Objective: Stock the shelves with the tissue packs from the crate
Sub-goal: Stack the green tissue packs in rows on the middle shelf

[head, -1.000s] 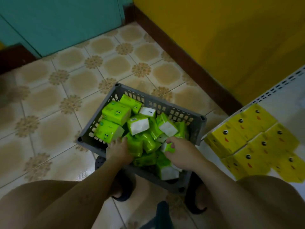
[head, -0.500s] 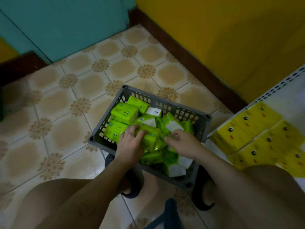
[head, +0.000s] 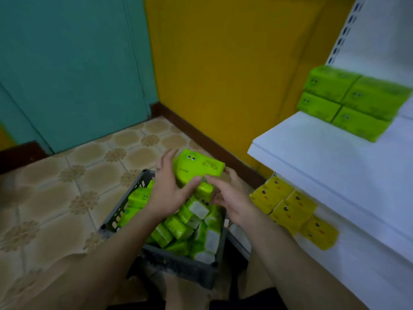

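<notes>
Now, in the head view, we hold the stacked green packs (head: 196,170) between both hands, just above the grey crate (head: 125,209) on the tiled floor. Our left hand (head: 169,189) wraps the stack's left side, fingers spread and thumb across the front. Our right hand (head: 232,198) cups the right end, thumb pressing the front. Loose green packs (head: 176,229) fill the crate. At right, the white shelf (head: 335,162) carries shelved green packs (head: 348,101), with yellow packs (head: 290,209) one level below.
</notes>
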Demonstrator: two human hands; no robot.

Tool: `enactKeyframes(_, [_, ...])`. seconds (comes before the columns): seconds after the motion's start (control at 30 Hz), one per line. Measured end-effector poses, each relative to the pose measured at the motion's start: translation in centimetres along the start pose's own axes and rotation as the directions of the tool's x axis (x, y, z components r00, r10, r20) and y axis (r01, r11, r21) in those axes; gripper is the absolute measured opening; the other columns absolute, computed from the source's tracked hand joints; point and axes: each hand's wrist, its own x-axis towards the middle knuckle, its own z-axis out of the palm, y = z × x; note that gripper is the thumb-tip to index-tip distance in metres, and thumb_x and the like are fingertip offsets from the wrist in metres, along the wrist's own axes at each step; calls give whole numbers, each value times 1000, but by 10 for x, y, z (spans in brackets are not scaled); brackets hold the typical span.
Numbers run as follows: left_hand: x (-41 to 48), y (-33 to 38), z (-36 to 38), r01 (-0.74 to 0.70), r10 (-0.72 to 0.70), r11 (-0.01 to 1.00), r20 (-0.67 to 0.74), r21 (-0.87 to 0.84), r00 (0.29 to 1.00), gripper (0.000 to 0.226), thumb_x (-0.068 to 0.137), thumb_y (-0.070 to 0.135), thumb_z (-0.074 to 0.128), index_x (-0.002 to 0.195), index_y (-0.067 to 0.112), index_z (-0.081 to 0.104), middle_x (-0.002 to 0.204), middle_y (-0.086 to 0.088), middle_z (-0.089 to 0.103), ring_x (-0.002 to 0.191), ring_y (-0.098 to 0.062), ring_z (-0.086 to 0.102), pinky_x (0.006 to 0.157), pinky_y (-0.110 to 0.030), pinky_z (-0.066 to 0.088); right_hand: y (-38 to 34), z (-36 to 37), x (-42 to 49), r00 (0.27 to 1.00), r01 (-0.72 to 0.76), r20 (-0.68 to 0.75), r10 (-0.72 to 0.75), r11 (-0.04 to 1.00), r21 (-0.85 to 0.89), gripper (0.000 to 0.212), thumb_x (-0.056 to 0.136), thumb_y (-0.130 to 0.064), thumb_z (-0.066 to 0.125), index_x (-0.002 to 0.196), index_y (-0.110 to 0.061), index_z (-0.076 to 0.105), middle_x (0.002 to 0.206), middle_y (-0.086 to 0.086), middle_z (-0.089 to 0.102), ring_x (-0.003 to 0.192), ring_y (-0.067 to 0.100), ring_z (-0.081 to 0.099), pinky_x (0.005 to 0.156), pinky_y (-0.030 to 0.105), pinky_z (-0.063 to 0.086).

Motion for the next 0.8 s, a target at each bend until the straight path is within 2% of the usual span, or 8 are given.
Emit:
enactKeyframes(0.1, [20,27,5,312,-338,899,-32,-306,941,108,61,71,76,146,35,19,148,-5,36,125,-23,51,97,-49,48,-24,-8,-20,988,117,-104,-112,992,43,54,79,-19,78,121,-22,45,109,10,65,84,25,69,63,36,58])
enactKeyframes(0.17, [31,47,11,515,-483,656,218,-552,848,112,51,68,80,143,29,30,132,-8,56,101,-24,69,70,-44,59,-38,-15,-32,965,189,-190,-179,981,37,54,78,-20,78,118,-18,42,107,7,59,88,24,68,65,37,60])
enactKeyframes(0.3, [48,100,32,548,-387,600,388,-583,836,83,57,55,78,126,17,54,111,-2,71,90,-17,71,53,-25,52,-66,-36,-54,915,264,-317,-249,965,5,45,77,-30,77,103,-12,45,100,5,55,90,20,66,73,44,60])
enactKeyframes(0.37, [55,130,44,501,-331,634,379,-588,864,52,72,38,78,115,16,58,106,-6,71,87,-21,69,59,-30,51,-78,-58,-70,868,300,-312,-385,910,-288,49,70,-53,75,88,-17,47,104,6,52,90,16,62,77,45,56])
enactKeyframes(0.5, [66,180,71,473,-148,651,511,-594,846,26,82,12,71,108,11,68,104,-12,73,93,-28,68,82,-39,52,-109,-123,-119,654,204,-56,-754,247,-947,65,60,-63,73,107,-26,47,149,2,18,134,17,32,100,40,38])
enactKeyframes(0.57, [68,205,94,470,-44,635,578,-613,815,25,84,6,68,109,6,68,107,-16,71,96,-29,66,88,-42,50,-126,-159,-140,723,127,75,-686,25,-992,89,63,-60,75,138,-33,36,157,2,4,144,23,14,112,43,27])
enactKeyframes(0.63, [65,229,120,484,52,604,638,-633,769,22,84,4,66,106,4,68,107,-20,69,96,-31,65,91,-44,50,-134,-189,-153,833,27,81,-547,-107,-994,94,71,-59,70,148,-39,20,159,2,3,146,23,10,114,41,28])
enactKeyframes(0.8, [56,265,184,395,109,734,670,-553,734,17,78,18,74,95,17,71,96,-16,69,90,-28,62,81,-41,46,-130,-242,-167,861,-147,-59,-505,-137,-980,73,82,-49,61,146,-42,26,150,1,22,131,24,32,94,33,44])
